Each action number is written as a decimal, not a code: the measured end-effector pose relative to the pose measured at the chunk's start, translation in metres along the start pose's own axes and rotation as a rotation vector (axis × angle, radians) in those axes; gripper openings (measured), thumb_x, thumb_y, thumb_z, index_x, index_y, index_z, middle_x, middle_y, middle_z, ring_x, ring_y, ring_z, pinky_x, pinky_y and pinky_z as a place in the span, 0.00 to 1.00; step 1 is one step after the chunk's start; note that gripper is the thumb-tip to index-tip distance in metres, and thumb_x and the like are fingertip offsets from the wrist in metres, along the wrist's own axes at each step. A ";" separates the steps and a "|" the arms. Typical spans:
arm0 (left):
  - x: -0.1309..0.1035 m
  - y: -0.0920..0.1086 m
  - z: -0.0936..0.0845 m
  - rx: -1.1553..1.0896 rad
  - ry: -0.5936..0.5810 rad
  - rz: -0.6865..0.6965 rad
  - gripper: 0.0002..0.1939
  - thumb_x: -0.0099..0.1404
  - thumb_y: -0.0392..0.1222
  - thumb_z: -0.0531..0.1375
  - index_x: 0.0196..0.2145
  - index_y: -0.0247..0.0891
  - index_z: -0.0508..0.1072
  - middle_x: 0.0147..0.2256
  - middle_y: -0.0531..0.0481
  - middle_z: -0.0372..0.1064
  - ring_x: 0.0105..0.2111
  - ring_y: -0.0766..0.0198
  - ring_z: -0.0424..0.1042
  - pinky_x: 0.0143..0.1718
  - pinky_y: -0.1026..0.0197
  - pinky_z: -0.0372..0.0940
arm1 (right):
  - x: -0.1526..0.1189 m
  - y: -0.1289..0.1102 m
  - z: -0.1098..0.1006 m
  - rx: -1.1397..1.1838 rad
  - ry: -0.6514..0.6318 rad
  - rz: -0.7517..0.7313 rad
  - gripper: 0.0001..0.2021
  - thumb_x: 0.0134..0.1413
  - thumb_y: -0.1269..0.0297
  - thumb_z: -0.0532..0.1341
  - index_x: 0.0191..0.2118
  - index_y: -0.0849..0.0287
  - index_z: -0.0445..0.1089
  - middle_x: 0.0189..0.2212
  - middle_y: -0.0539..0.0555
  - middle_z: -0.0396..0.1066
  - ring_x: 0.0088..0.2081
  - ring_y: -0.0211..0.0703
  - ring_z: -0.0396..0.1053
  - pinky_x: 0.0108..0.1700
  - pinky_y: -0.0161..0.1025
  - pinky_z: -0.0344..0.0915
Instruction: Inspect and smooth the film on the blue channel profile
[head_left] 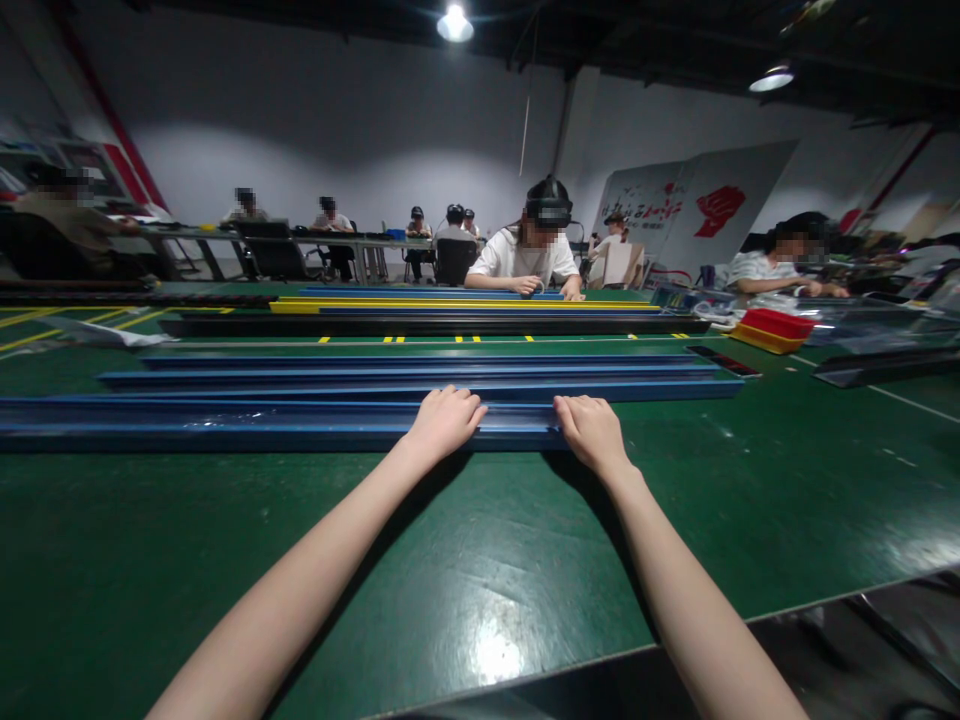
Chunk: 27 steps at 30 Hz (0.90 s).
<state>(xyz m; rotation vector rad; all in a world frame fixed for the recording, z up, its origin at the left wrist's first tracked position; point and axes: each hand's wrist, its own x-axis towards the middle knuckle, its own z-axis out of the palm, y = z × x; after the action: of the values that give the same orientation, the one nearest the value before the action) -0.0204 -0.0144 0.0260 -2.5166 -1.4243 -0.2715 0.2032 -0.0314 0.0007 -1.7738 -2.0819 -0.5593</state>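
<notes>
A long blue channel-shaped strip lies across the green table in front of me, running off the left edge of the view. My left hand is closed over it, fingers curled over its far side. At the strip's right end, my right hand grips it with bent fingers. A short stretch of the strip shows between my hands. Just behind it lie more blue strips, roughly parallel to it.
Farther back on the green table are a black strip and a yellow strip. To the right are a phone, red and yellow trays and a dark strip. A person works opposite; others sit beyond.
</notes>
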 end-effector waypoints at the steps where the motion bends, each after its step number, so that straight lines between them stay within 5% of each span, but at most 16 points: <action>1: 0.000 0.000 0.000 0.005 -0.004 -0.006 0.20 0.68 0.46 0.42 0.36 0.38 0.72 0.37 0.46 0.70 0.39 0.58 0.67 0.38 0.59 0.59 | 0.000 0.000 0.000 -0.004 -0.007 -0.003 0.22 0.62 0.61 0.40 0.28 0.59 0.68 0.29 0.54 0.73 0.35 0.39 0.67 0.37 0.36 0.50; 7: 0.001 0.002 0.000 0.003 0.009 -0.008 0.20 0.68 0.45 0.43 0.37 0.36 0.72 0.39 0.45 0.70 0.40 0.57 0.67 0.38 0.58 0.59 | 0.000 -0.004 0.002 0.011 -0.019 -0.066 0.22 0.62 0.61 0.41 0.28 0.59 0.68 0.28 0.53 0.72 0.35 0.40 0.66 0.37 0.37 0.50; 16: 0.001 0.006 0.007 -0.080 0.046 0.147 0.17 0.68 0.45 0.44 0.44 0.38 0.68 0.46 0.49 0.68 0.45 0.60 0.65 0.42 0.60 0.59 | -0.001 -0.015 0.007 0.208 -0.010 -0.267 0.18 0.62 0.60 0.43 0.41 0.59 0.68 0.42 0.55 0.71 0.43 0.42 0.64 0.43 0.38 0.54; 27: 0.001 0.004 0.007 -0.074 0.013 0.137 0.17 0.68 0.46 0.45 0.43 0.39 0.69 0.43 0.49 0.70 0.44 0.60 0.66 0.42 0.61 0.59 | 0.000 -0.010 0.007 0.199 0.003 -0.256 0.18 0.62 0.60 0.43 0.41 0.59 0.68 0.42 0.55 0.71 0.43 0.41 0.65 0.43 0.37 0.54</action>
<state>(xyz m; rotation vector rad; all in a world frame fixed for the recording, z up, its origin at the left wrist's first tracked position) -0.0157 -0.0135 0.0187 -2.6522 -1.2520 -0.3197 0.1934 -0.0294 -0.0064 -1.4082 -2.2903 -0.4032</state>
